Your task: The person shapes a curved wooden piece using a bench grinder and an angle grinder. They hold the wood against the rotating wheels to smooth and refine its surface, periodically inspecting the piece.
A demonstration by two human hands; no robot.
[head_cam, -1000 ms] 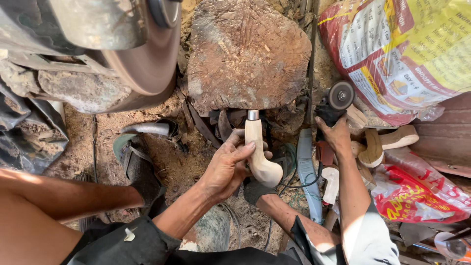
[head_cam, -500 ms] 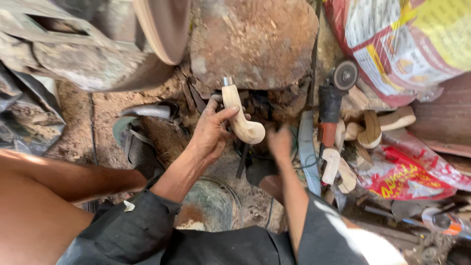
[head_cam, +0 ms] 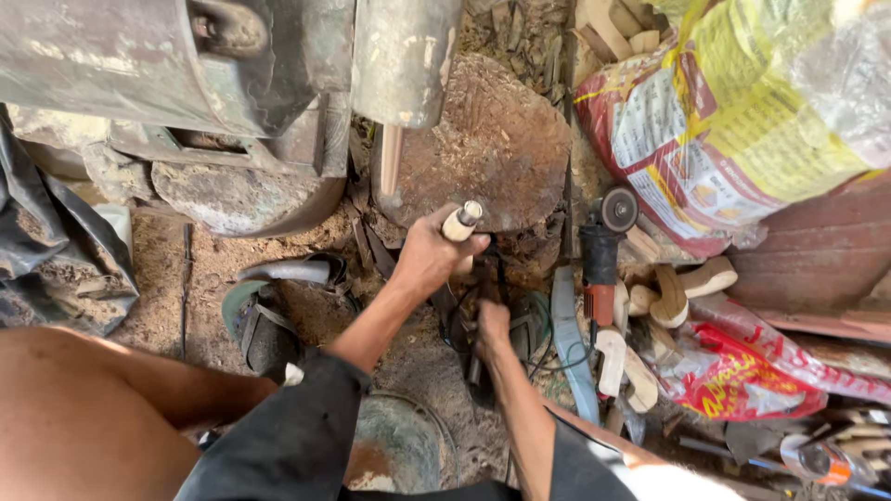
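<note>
Left hand (head_cam: 429, 260): clenched around a pale carved wooden handle (head_cam: 460, 223), held in front of the wood stump (head_cam: 483, 139), whose cut face is seen at 12 o'clock from the hand.

Right hand (head_cam: 492, 325): lowered at 5 o'clock from the left hand, among dark cables; its grip cannot be told.

Angle grinder (head_cam: 601, 250): laid on the ground at 3 o'clock from the left hand.

Further carved wooden pieces (head_cam: 670, 292): piled just beside the grinder, below a printed sack (head_cam: 742, 130).

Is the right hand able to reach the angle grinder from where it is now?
Probably yes. The right hand is low beside the angle grinder, empty as far as visible, with only cables and debris between them.
</note>
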